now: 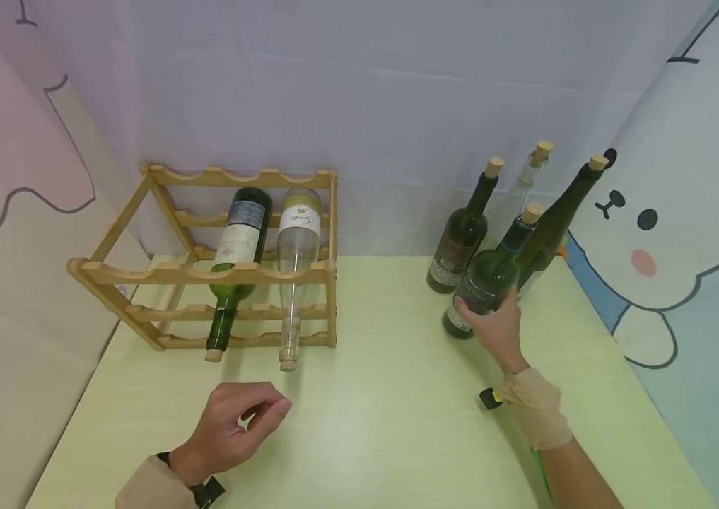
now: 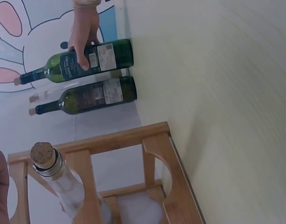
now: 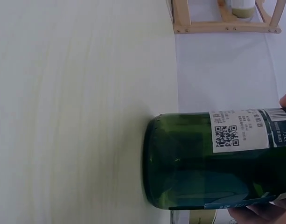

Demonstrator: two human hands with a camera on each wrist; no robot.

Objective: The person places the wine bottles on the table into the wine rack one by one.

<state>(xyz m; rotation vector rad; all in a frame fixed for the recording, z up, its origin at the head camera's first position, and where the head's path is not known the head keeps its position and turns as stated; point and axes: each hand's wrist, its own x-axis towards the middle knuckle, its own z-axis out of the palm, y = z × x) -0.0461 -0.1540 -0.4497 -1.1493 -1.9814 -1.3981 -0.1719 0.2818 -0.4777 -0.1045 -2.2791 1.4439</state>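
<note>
The right wrist view is showing a QR-code label (image 3: 226,136) low on the green bottle (image 1: 493,272), a detail the head view is not making out, while the head view alone is taking in both bottles (image 1: 237,244) lying in the wooden rack (image 1: 206,274). Well to the right of the rack, the right hand (image 1: 498,326) is gripping that green bottle round its body, the corked neck rising above the grip and the base showing below, while the left hand (image 1: 238,424), fingers loosely curled, is hovering in front of the rack, holding nothing.
</note>
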